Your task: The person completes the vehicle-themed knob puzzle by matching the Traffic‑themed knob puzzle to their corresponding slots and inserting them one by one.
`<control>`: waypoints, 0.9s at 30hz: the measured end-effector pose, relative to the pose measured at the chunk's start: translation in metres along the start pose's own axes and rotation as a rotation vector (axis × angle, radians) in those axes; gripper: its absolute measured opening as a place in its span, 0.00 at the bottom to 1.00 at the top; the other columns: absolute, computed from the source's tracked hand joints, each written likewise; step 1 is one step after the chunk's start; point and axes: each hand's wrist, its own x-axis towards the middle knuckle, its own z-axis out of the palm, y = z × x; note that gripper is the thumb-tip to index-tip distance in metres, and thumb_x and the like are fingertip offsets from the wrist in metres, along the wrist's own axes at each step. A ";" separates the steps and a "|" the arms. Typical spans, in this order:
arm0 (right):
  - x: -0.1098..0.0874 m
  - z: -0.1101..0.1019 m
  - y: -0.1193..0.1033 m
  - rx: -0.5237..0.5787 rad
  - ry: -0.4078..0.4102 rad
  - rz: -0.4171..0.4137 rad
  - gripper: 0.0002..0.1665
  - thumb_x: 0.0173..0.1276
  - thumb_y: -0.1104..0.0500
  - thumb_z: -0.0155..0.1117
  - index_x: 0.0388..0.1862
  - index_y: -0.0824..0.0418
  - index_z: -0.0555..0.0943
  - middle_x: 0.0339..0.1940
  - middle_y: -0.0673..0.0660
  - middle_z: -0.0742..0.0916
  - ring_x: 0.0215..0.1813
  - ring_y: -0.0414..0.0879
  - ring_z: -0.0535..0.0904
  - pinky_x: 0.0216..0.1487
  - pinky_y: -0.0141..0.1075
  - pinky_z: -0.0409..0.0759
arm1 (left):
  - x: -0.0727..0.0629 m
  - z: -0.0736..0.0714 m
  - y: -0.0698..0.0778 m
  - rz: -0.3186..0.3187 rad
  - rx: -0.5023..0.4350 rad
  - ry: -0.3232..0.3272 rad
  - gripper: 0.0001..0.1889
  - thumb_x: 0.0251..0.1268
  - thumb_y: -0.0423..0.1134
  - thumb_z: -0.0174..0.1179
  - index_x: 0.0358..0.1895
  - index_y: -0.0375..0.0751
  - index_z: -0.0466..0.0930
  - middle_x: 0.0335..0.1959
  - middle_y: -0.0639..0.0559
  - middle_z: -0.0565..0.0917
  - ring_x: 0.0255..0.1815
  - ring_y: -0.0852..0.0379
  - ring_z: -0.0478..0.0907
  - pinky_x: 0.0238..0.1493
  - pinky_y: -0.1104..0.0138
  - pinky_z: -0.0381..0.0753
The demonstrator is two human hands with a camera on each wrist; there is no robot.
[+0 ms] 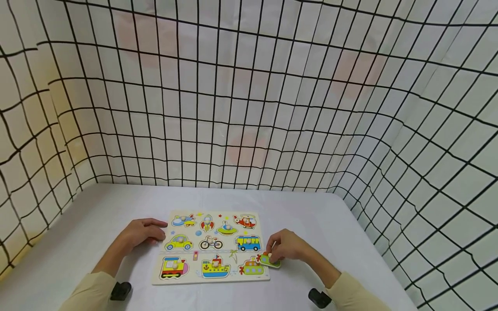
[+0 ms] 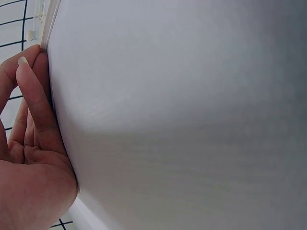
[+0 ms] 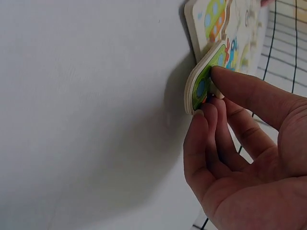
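Note:
A wooden peg puzzle board [image 1: 233, 280] with printed vehicles lies flat on the table. My right hand [image 1: 287, 246] pinches a green submarine puzzle piece [image 1: 274, 263] between thumb and fingers at the board's lower right corner. The piece [image 3: 201, 86] is tilted in the right wrist view, and its left end overlaps the printed submarine slot [image 1: 252, 268] in the head view. At the left edge of the board my left hand [image 1: 142, 232] rests on the table, fingertips right at the edge. The same left hand [image 2: 36, 143] shows loosely bent fingers holding nothing.
Several other knobbed pieces sit on the board, among them a train [image 1: 173, 268], a ship [image 1: 215, 268] and a bus [image 1: 249, 243]. White cloth covers the table [image 1: 311, 216]. Black grid netting [image 1: 218, 108] rises at the back and both sides.

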 end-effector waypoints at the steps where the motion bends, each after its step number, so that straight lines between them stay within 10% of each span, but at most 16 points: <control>1: 0.001 0.003 -0.003 -0.002 -0.012 -0.002 0.09 0.51 0.65 0.78 0.30 0.58 0.86 0.22 0.49 0.83 0.28 0.43 0.75 0.31 0.33 0.74 | 0.000 0.000 0.000 -0.002 0.004 -0.001 0.25 0.58 0.41 0.70 0.60 0.37 0.82 0.37 0.50 0.88 0.32 0.53 0.77 0.37 0.65 0.74; 27: 0.005 0.029 -0.037 0.018 -0.115 -0.105 0.09 0.48 0.69 0.77 0.28 0.61 0.87 0.18 0.48 0.82 0.26 0.40 0.73 0.29 0.31 0.70 | 0.000 0.002 0.000 -0.015 -0.016 0.004 0.26 0.56 0.40 0.70 0.59 0.37 0.83 0.41 0.47 0.88 0.33 0.52 0.78 0.36 0.65 0.76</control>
